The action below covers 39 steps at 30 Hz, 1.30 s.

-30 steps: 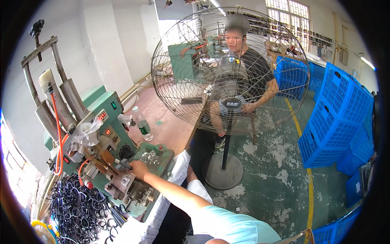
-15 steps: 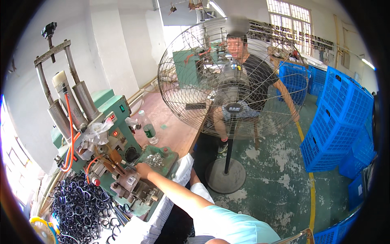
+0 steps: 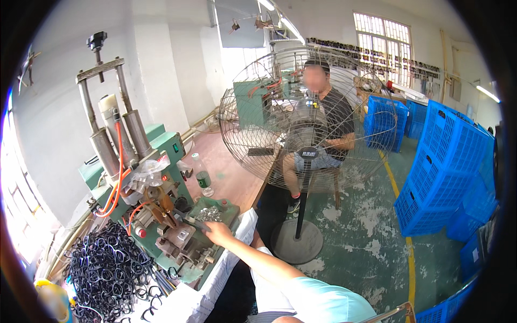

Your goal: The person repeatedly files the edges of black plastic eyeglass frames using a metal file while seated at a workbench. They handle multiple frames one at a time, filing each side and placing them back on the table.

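Camera has swung right since the earlier frame; right hand point(image 3: 218, 232) stays at the green press point(image 3: 161, 215), fingers closed on a small part there. Left hand out of view. Black frame pile point(image 3: 107, 269) near left looks mostly unprocessed.

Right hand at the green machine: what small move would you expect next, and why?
Probably a short push of the small piece into the machine's fixture, though the grip is too small to see clearly. The right hand is stretched out to the green machine, its fingertips right beside the fixture, next to the tray of small metal parts. The left hand is out of view.
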### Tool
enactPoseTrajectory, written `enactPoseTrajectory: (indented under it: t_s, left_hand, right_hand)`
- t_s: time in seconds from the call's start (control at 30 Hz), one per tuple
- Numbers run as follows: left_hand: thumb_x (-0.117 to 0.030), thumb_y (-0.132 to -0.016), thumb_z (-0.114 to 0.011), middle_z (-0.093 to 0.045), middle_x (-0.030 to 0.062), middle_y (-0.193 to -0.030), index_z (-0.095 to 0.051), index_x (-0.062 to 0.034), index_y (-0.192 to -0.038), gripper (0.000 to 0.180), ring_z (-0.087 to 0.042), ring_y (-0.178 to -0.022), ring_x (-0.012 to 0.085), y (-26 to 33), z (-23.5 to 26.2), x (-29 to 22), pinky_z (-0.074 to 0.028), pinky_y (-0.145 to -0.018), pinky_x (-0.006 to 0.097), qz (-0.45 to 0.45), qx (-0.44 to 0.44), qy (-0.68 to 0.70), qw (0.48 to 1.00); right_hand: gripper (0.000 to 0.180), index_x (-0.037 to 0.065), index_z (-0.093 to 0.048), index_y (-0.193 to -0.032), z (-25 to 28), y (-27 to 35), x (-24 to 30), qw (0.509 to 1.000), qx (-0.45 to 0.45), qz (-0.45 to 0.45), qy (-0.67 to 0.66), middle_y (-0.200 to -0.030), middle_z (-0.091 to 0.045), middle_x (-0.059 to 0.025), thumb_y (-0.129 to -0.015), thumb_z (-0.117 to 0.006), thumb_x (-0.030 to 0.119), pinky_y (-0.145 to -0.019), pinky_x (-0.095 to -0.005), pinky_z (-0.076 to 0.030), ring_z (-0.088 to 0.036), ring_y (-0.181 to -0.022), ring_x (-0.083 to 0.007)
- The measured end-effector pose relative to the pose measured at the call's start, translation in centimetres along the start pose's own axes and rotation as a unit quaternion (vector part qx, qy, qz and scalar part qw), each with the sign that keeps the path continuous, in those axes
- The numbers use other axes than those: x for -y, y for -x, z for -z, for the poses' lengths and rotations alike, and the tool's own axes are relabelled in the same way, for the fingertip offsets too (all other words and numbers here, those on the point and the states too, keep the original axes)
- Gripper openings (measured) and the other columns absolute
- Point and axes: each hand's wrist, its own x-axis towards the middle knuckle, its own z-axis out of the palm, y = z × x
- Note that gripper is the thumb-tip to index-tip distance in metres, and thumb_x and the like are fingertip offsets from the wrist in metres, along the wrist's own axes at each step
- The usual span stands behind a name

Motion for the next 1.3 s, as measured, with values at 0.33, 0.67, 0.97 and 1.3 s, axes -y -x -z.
enactPoseTrajectory:
  t_s: [0.33,0.67,0.97,1.3]
  left_hand:
    - [-0.017,-0.097,-0.055,-0.054,0.0018,-0.067,-0.056,-0.0027,-0.096,0.014,-0.042,-0.047,0.0065,1.6,1.9,-2.6,-0.034,-0.042,0.022,-0.059,-0.036,0.113,0.991]
    - [-0.024,-0.1,-0.051,-0.052,-0.0004,-0.075,-0.056,-0.0044,-0.105,0.021,-0.035,-0.051,0.0055,2.6,4.1,-3.1,-0.031,-0.046,0.02,-0.01,0.085,0.42,0.903]
    - [-0.03,-0.098,-0.054,-0.052,-0.0034,-0.082,-0.058,-0.0109,-0.106,0.021,-0.037,-0.06,0.0066,1.9,5.8,-3.1,-0.033,-0.053,0.021,-0.023,0.175,0.556,0.812]
    - [-0.013,-0.097,-0.049,-0.06,0.0078,-0.111,-0.055,-0.0067,-0.116,0.021,-0.045,-0.065,0.0084,2.2,7.5,-1.9,-0.037,-0.052,0.019,-0.02,0.089,0.447,0.89]
  right_hand:
    - [0.023,0.008,-0.066,-0.113,3.3,19.8,2.0,0.934,0.085,-0.252,-0.239,-0.082,-0.064,-0.0009,-0.096,-0.058,0.021,-0.06,-0.023,-0.049,-0.06,-0.07,-0.0072]
    - [0.026,0.004,-0.065,-0.115,0.8,27.7,10.1,0.909,0.267,-0.259,-0.19,-0.076,-0.061,0.001,-0.091,-0.064,0.014,-0.059,-0.0221,-0.045,-0.053,-0.063,-0.0056]
    - [0.036,0.0,-0.05,-0.128,-4.4,24.4,13.0,0.877,0.189,-0.234,-0.374,-0.087,-0.054,-0.0011,-0.097,-0.056,0.016,-0.045,-0.0185,-0.034,-0.045,-0.056,-0.0039]
    - [0.017,-0.002,-0.059,-0.091,-4.7,19.7,14.6,0.911,0.243,-0.164,-0.29,-0.063,-0.053,-0.0051,-0.09,-0.064,0.014,-0.048,-0.0289,-0.041,-0.05,-0.052,-0.0138]
